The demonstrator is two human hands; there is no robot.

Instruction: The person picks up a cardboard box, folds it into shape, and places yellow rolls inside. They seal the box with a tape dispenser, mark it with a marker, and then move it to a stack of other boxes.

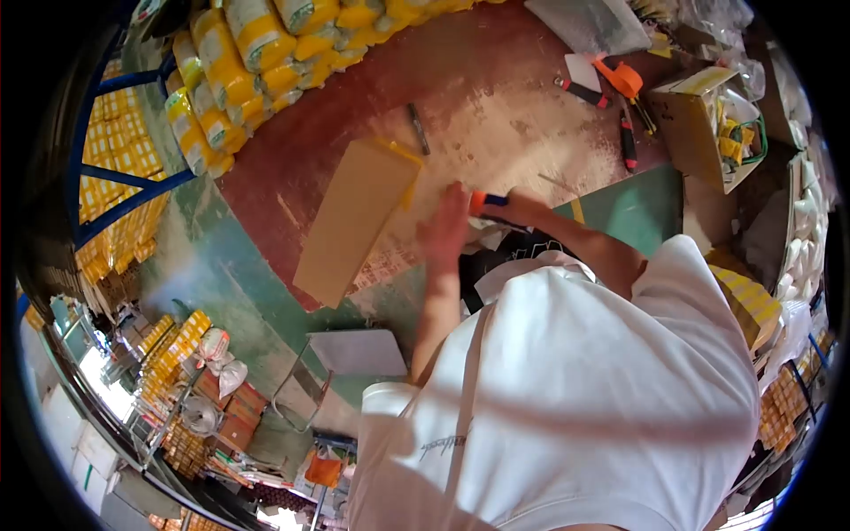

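Cardboard box (345, 221), tilted in view, lies on a worn red surface (354, 97), left of both hands, with yellow tape (413, 177) along its right-hand edge. From the far left, a blue metal frame (133, 209) stands in front of stacked yellow parcels (106, 142). Beside it, a heap of yellow-wrapped packages (230, 66) runs along the upper edge of the red surface. Below the box, a grey-topped stool (359, 352) with metal legs stands just beside the left forearm. Above and right of the box, 1 slim dark tool (418, 128) lies near its taped corner.

The left hand (445, 221) is just right of the box; its fingers are blurred, so I cannot tell whether it grips or touches anything. Next to it, the right hand (522, 209) is closed around an orange-and-blue tool (478, 203), whose orange end points towards the left hand.

Farther right lie 1 white-bladed scraper (584, 81), 1 orange tool (623, 80) and 1 red-and-black cutter (628, 142). At the right edge of the surface stands an open carton (686, 124) filled with mixed items.
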